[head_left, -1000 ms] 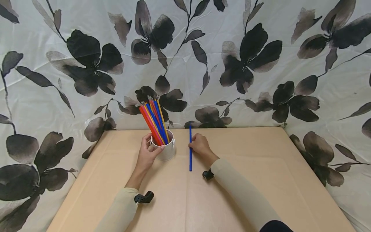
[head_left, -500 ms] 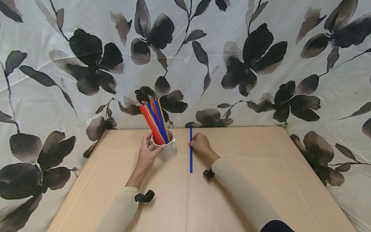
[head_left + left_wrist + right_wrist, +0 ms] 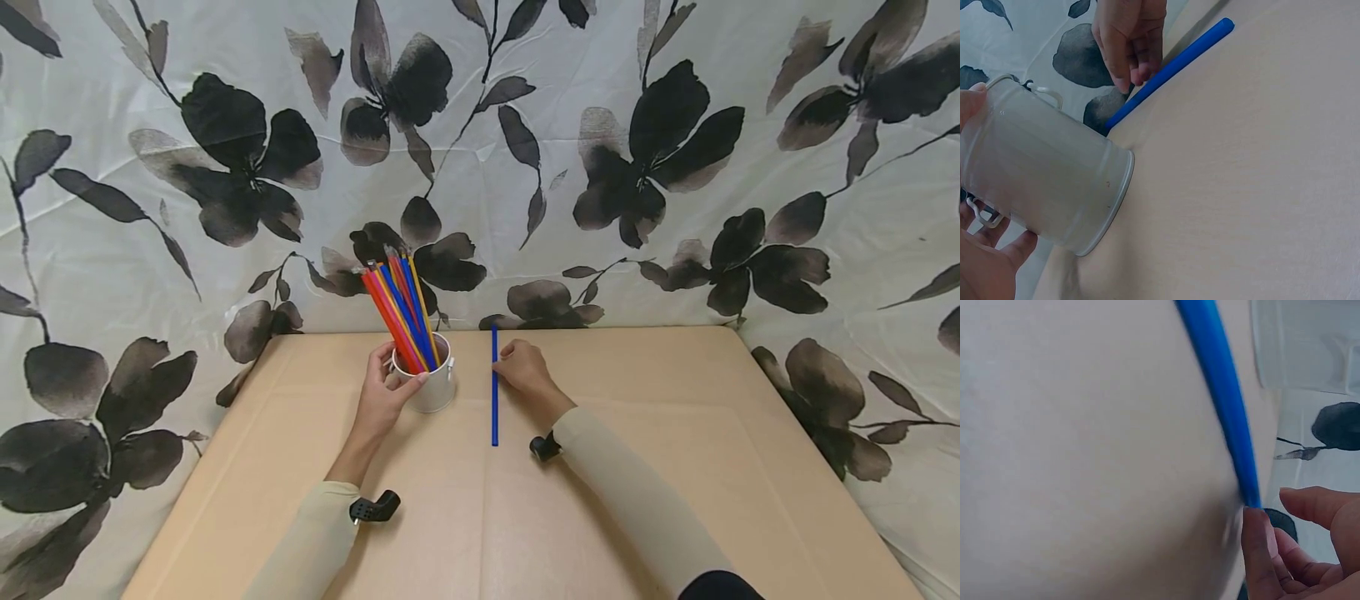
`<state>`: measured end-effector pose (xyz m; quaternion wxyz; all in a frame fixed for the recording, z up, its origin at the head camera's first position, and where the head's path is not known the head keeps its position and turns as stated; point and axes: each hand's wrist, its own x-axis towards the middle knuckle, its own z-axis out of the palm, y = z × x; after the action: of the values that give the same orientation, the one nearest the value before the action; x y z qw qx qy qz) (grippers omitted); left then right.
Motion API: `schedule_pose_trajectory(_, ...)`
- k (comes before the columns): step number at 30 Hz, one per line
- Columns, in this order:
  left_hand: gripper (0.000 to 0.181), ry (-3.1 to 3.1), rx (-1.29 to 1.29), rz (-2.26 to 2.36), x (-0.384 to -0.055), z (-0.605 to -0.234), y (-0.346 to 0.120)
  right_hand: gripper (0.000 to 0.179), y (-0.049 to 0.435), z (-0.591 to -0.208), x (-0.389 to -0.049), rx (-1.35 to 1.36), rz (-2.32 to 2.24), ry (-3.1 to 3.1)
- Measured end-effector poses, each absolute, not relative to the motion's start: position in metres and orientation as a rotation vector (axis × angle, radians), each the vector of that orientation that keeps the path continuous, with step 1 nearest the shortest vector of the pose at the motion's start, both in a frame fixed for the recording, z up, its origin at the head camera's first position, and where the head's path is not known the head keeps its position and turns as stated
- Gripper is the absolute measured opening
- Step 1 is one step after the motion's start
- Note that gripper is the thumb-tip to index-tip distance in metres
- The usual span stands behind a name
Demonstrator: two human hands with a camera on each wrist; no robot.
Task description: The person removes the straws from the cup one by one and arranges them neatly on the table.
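Observation:
A small white bucket (image 3: 435, 395) with side handles stands upright on the tabletop, full of coloured pencils (image 3: 401, 312) in red, orange, pink, blue and yellow. My left hand (image 3: 379, 398) grips it from the left, the thumb on its near side and the fingers round the back. To the right of the bucket lies a single blue pencil (image 3: 494, 412), pointing away from me. My right hand (image 3: 527, 371) is at its far part. In the right wrist view a gap shows between the thumb (image 3: 1310, 503) and the index finger (image 3: 1257, 544), whose tip is right at the pencil's end.
The tan tabletop (image 3: 637, 475) runs back to a white cloth (image 3: 525, 200) with dark flower prints, hanging behind its far edge. A small black device sits at each wrist, over beige sleeves (image 3: 315, 533).
My right hand has drawn slightly to the right, and its fingers have loosened from the blue pencil, which lies in place. The left hand keeps its hold on the bucket.

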<state>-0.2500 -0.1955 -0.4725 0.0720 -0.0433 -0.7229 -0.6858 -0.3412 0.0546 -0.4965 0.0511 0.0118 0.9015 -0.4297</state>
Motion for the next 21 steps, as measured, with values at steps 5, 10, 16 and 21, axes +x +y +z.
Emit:
schedule_pose_trajectory(5, 0.081, -2.196, -0.135, -2.065, -0.246, -0.470, -0.199, 0.033, 0.054, -0.487, -0.338, 0.048, -1.416, 2.663)
schedule_pose_trajectory(10, 0.080, -2.206, -0.140, -2.069, -0.241, -0.467, -0.202, 0.031, 0.052, -0.476, -0.334, -0.025, -1.501, 2.660)
schedule_pose_trajectory(16, 0.079, -2.195, -0.159, -2.081, -0.237, -0.468, -0.207, 0.021, 0.042, -0.462, -0.326, -0.142, -1.625, 2.679)
schedule_pose_trajectory(21, 0.080, -2.181, -0.179, -2.124, -0.235, -0.468, -0.211, 0.022, 0.029, -0.450, -0.319, -0.164, -1.741, 2.607)
